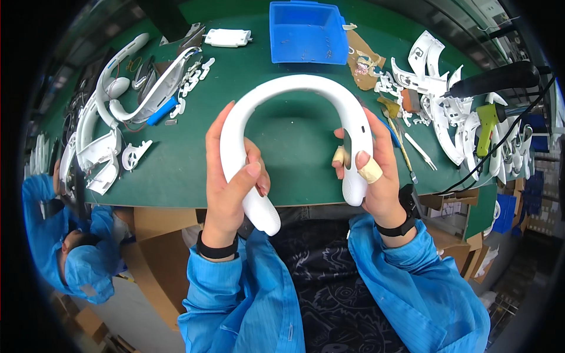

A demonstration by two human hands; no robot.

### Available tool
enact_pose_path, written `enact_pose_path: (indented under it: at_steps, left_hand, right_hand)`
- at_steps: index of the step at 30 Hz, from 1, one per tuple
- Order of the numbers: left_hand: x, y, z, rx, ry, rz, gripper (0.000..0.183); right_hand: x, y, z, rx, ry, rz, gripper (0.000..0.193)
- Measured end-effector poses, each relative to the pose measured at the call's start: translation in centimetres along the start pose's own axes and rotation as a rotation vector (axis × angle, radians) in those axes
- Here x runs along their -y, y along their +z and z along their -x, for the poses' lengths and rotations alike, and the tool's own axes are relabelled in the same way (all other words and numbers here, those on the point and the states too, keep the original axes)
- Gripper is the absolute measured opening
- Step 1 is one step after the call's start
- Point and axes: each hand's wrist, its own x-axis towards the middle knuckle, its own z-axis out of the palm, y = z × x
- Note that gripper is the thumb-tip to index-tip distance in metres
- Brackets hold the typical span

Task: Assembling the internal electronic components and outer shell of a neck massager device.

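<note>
- Both hands clasp a white U-shaped neckband (297,94): the left hand (232,176) wraps its left arm with the thumb laid over the front, and the right hand (376,176) clenches its right arm, fingers curled round it.
- The neckband is held above the near edge of the green mat (294,147), arch toward 12 o'clock, the two ends pointing at 6 o'clock toward the person's lap.
- A tan bandage (371,172) wraps one right-hand finger.
- At 12 o'clock, beyond the arch, sits a blue bin (306,32); just to its left lies a small flat white part (228,37).
- At 10 o'clock lie several opened white neckband shells (118,106) with wires showing.
- At 2 o'clock a heap of white plastic pieces (447,100) crowds the mat, with a yellow-green power screwdriver (487,126) and a black cable (518,123) at 3 o'clock.
- Close to the right hand lies a pair of tweezers (420,151).
- At 8 o'clock, a co-worker in a blue smock (70,247) sits below the table edge.
</note>
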Motion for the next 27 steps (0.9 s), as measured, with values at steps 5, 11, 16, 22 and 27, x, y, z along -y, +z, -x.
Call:
enact_pose_path:
  at_steps: [5, 11, 16, 22, 27]
  left_hand:
    - [0.2, 0.0, -0.1, 0.01, 0.023, -0.042, 0.083]
    - [0.3, -0.2, 0.1, -0.008, 0.042, -0.108, 0.081]
    - [-0.6, -0.2, -1.3, -0.196, 0.012, 0.444, 0.064]
    - [-0.3, -0.5, -3.2, 0.258, 0.308, -1.077, 0.054]
    - [0.6, 0.1, -2.4, 0.497, 0.481, -1.563, 0.063]
  right_hand:
    - [-0.1, 0.0, 0.0, 0.013, -0.015, -0.03, 0.068]
    - [-0.1, -0.1, 0.1, 0.018, -0.021, -0.058, 0.068]
    - [-0.3, -0.9, 0.5, 0.019, -0.07, -0.25, 0.069]
    - [-0.2, -1.0, 0.9, 0.039, -0.044, -0.463, 0.071]
    - [0.0, -0.8, 0.9, 0.075, -0.039, -0.445, 0.07]
